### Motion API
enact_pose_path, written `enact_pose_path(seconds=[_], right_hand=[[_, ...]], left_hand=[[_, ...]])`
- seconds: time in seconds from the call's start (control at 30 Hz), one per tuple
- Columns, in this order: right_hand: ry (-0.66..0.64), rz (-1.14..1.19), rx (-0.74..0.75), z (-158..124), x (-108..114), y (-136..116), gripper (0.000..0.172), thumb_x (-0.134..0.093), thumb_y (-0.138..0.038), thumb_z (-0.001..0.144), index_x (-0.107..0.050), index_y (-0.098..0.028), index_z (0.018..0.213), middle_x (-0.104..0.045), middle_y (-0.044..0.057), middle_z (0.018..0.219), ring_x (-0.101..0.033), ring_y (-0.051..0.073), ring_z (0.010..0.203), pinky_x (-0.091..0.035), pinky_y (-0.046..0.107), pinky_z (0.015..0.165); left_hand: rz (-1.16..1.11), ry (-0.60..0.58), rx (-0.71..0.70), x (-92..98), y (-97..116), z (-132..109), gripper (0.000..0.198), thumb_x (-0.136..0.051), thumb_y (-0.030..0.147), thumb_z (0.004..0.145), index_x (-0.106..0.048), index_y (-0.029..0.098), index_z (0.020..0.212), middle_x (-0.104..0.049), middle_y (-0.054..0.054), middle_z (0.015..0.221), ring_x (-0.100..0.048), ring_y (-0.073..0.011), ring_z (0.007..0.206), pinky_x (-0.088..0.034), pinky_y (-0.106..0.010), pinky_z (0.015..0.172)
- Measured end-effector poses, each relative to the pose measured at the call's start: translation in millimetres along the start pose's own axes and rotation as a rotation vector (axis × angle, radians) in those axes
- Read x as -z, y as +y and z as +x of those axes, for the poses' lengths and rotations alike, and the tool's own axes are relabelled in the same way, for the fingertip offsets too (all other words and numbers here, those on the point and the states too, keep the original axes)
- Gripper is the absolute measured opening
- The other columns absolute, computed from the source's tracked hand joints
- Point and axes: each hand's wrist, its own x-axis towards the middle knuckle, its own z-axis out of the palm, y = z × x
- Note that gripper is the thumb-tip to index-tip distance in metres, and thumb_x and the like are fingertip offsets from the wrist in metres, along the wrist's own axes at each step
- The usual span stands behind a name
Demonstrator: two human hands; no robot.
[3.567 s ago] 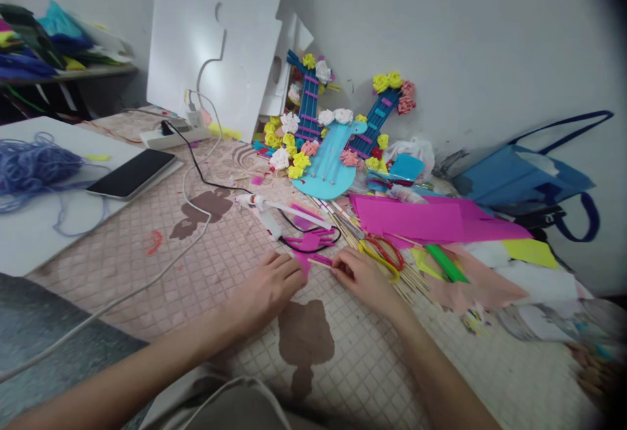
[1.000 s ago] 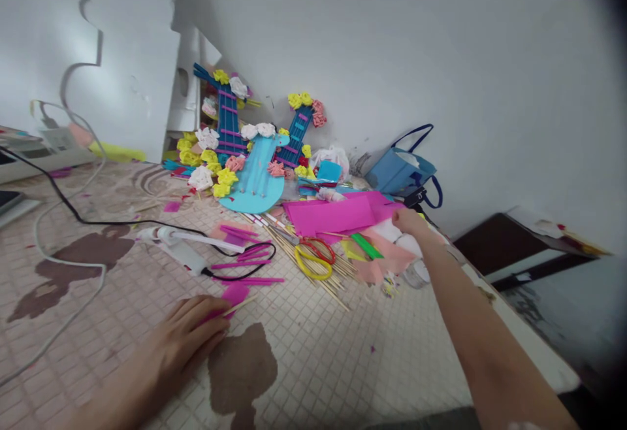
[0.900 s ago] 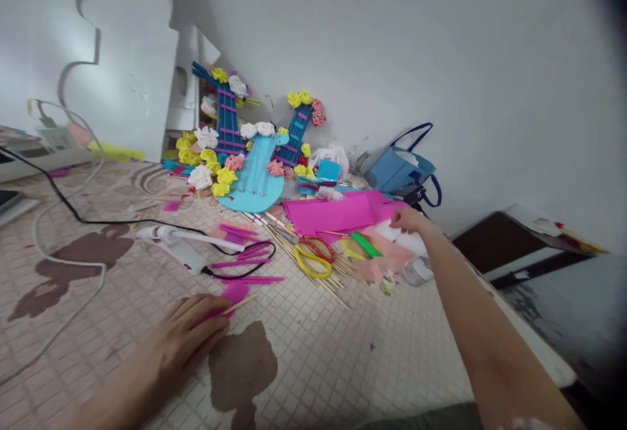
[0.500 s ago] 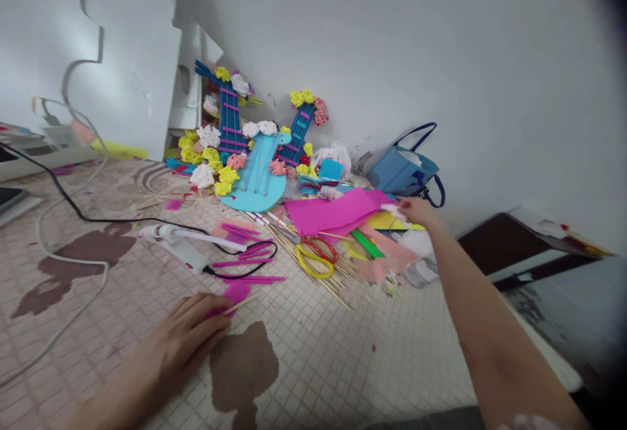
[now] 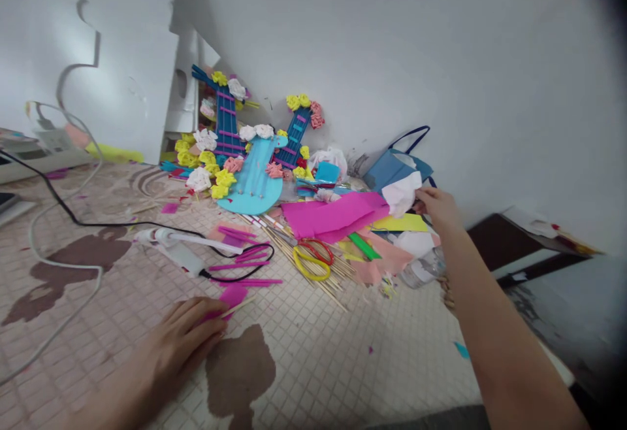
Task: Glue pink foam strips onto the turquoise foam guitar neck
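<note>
My right hand reaches to the pile's right side, its fingers pinching a piece of white paper. The white piece hangs over the end of a magenta crepe paper strip. On the tabletop at lower left, my left hand is closed over a small magenta paper piece. A thin wooden stick pokes out beside its fingertips. Part of that paper is hidden under the hand. Just beyond lie a white glue gun with a black cord and several magenta-wrapped sticks.
Scissors with yellow and red handles lie on bare wooden sticks. Light blue and dark blue guitar-shaped crafts with paper flowers stand at the back. A blue bag leans near the wall. A clear jar sits by my right forearm.
My right hand has moved slightly right, and the white paper has come up into view above the magenta strip. My left hand stays in place; the whole view shifts a little.
</note>
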Motion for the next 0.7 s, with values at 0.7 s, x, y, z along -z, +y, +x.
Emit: enact_pose_path(seconds=[0.7], right_hand=[[-1.013, 0.643, -0.628, -277.1, -149.5, -84.1, 0.026, -0.077, -0.039, 0.065, -0.063, -0.018, 0.073, -0.059, -0.004, 0.063, -0.049, 0.008, 0.052, -0.038, 0.02, 0.051]], left_hand=[[-1.445, -0.052, 0.887, 22.5, 76.0, 58.7, 0.037, -0.067, 0.041, 0.076, -0.067, 0.017, 0.105, -0.072, -0.007, 0.086, -0.064, -0.018, 0.069, -0.049, -0.025, 0.059]])
